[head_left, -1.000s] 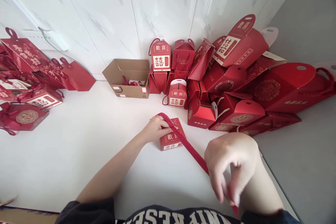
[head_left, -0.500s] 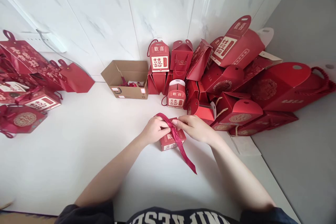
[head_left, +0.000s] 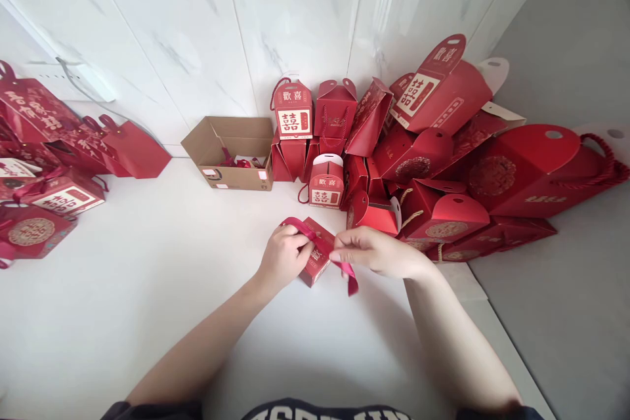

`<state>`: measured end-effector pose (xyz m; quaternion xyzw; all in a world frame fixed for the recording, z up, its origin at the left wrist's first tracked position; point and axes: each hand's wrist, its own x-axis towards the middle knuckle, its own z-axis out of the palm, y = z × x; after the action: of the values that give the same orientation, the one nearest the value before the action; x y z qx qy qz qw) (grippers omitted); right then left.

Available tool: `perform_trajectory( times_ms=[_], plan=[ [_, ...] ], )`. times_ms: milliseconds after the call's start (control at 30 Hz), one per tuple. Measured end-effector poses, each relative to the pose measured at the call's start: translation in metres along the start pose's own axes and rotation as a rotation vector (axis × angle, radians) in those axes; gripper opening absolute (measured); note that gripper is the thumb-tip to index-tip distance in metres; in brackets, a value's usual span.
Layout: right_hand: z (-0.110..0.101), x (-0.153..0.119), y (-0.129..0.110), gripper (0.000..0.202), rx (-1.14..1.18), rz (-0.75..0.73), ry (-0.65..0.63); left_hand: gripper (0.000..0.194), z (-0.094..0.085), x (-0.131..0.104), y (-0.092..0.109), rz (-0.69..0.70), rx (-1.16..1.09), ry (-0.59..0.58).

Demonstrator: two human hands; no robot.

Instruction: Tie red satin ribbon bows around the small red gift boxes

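Note:
A small red gift box (head_left: pixel 316 267) with pale lettering lies on the white table between my hands, turned at an angle. A dark red ribbon (head_left: pixel 322 245) runs across its top. My left hand (head_left: pixel 287 251) is closed on the ribbon at the box's left side, where a band of it arches over my fingers. On the right, my right hand (head_left: pixel 367 251) pinches the ribbon between thumb and fingers, and a short end hangs below it. My left fingertips are partly hidden behind the hand.
An open cardboard box (head_left: pixel 239 177) holding red ribbon pieces stands near the tiled wall. Several red boxes (head_left: pixel 326 190) are stacked behind and to the right. More red boxes and bags (head_left: pixel 63 190) lie at the far left.
My right hand has moved right and slightly down, drawing the ribbon sideways. The small box has turned on the table. The long ribbon end no longer hangs down towards me.

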<state>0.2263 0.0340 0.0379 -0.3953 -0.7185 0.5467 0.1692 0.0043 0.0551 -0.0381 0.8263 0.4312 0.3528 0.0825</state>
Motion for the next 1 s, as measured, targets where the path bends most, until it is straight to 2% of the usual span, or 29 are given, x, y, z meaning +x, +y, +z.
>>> perform_trajectory(
  times_ms=[100,233,333,433,467,567,600,633,700,800,933,1000],
  plan=[
    [-0.007,-0.02,-0.013,0.035,-0.118,-0.054,-0.133,0.023,0.002,0.001,-0.001,-0.055,-0.1,-0.023],
    [-0.014,-0.057,-0.022,0.024,-0.326,-0.285,-0.266,0.021,0.002,0.002,-0.001,-0.069,-0.204,-0.043],
    [-0.02,-0.073,-0.02,0.015,-0.208,-0.471,-0.385,0.019,0.003,0.002,-0.002,-0.092,-0.216,-0.06],
    [-0.024,-0.062,-0.014,0.017,0.006,-0.517,-0.415,0.018,0.006,0.003,-0.005,-0.083,-0.234,-0.046],
    [-0.023,-0.05,-0.01,0.017,0.03,-0.434,-0.324,0.018,0.007,0.003,-0.006,-0.067,-0.228,-0.04],
    [-0.012,-0.005,0.006,0.027,0.03,-0.255,0.209,0.017,0.009,0.003,-0.006,-0.025,-0.172,-0.019],
    [-0.005,0.01,0.012,0.028,-0.007,-0.218,0.324,0.018,0.009,0.003,-0.006,-0.02,-0.157,-0.018],
    [0.002,0.024,0.019,0.027,-0.039,-0.2,0.377,0.018,0.009,0.003,-0.006,-0.017,-0.149,-0.019],
    [0.015,0.042,0.029,0.024,-0.049,-0.213,0.391,0.023,0.008,0.003,-0.005,-0.014,-0.149,-0.024],
    [0.029,0.05,0.035,0.021,0.076,-0.228,0.447,0.023,0.007,0.004,-0.004,0.006,-0.195,-0.037],
    [0.029,0.047,0.03,0.025,0.446,-0.259,0.391,0.026,0.005,0.005,-0.003,0.076,-0.265,-0.104],
    [0.025,0.048,0.027,0.028,0.563,-0.265,0.433,0.028,0.004,0.004,-0.002,0.101,-0.297,-0.158]
  ],
)
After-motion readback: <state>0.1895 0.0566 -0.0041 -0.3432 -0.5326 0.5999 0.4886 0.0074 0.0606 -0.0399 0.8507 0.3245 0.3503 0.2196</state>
